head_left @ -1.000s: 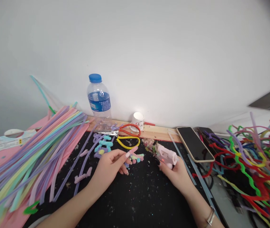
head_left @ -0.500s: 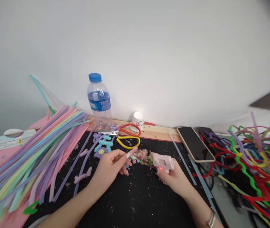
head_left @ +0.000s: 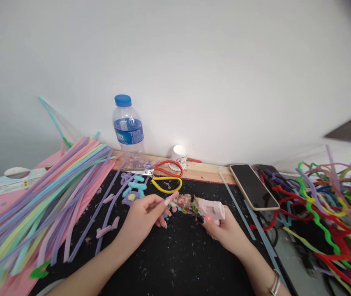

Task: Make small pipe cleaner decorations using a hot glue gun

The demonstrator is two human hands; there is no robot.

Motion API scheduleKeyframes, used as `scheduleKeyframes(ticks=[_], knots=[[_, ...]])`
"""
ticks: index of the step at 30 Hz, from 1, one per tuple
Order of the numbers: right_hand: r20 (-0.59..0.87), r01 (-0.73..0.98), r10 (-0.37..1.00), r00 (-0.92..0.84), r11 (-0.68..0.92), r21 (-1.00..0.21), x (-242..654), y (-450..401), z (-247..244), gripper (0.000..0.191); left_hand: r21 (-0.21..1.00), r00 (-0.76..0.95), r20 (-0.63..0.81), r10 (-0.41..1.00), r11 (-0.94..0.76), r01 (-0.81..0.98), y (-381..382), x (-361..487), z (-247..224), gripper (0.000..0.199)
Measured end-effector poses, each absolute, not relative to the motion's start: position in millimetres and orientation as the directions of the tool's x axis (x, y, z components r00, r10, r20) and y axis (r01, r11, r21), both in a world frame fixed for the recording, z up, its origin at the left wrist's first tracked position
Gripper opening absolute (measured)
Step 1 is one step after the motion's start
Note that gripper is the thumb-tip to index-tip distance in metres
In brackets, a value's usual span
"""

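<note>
My left hand (head_left: 148,211) pinches a small pink fuzzy piece (head_left: 173,197) between thumb and fingertips. Wrapped round a pale pink glue gun (head_left: 211,209), my right hand (head_left: 225,232) holds it pointing left, with a small red light glowing on its side. The gun's front end is covered in multicoloured fuzz (head_left: 188,203), and it lies close to the pink piece; whether they touch is hard to tell. Left of my left hand lie a purple flower with a yellow centre (head_left: 131,198) and a light blue fuzzy shape (head_left: 135,186).
Scissors (head_left: 166,176) with red and yellow handles lie behind my hands. Further back stand a bottle (head_left: 129,131) and a paper cup (head_left: 179,156). Pastel pipe cleaners (head_left: 55,197) spread at left; a phone (head_left: 253,187) and tangled bright ones (head_left: 332,213) are at right.
</note>
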State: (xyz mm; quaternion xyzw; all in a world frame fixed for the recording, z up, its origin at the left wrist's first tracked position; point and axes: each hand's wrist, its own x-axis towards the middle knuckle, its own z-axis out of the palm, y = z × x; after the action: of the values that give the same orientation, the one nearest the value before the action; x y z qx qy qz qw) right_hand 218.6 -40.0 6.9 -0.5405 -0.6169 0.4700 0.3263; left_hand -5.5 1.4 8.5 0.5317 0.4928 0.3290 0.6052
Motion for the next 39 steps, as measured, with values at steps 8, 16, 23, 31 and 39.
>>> scheduleKeyframes(ticks=[8, 16, 23, 31, 39], knots=[[-0.093, 0.369, 0.98, -0.175, -0.022, -0.929, 217.5, -41.0, 7.7, 0.024, 0.967, 0.296, -0.246, 0.923, 0.212, 0.145, 1.0, -4.8, 9.0, 0.024], [-0.053, 0.358, 0.982, -0.184, 0.016, -0.934, 217.3, -40.6, 9.0, 0.021, 0.969, 0.312, -0.233, 0.921, 0.194, 0.152, 0.0, -4.8, 10.0, 0.024], [-0.084, 0.359, 0.983, -0.166, -0.019, -0.933, 218.4, -41.1, 7.5, 0.022, 0.971, 0.317, -0.219, 0.923, 0.174, 0.164, 0.3, -4.5, 11.9, 0.024], [-0.069, 0.379, 0.983, -0.168, 0.0, -0.925, 218.8, -40.4, 6.9, 0.022, 0.971, 0.31, -0.204, 0.928, 0.151, 0.188, -0.7, -3.2, 14.7, 0.024], [0.083, 0.528, 0.991, -0.107, 0.127, -0.84, 219.7, -36.1, 12.7, 0.017, 0.973, 0.314, -0.202, 0.928, 0.152, 0.175, -2.1, -4.2, 15.5, 0.021]])
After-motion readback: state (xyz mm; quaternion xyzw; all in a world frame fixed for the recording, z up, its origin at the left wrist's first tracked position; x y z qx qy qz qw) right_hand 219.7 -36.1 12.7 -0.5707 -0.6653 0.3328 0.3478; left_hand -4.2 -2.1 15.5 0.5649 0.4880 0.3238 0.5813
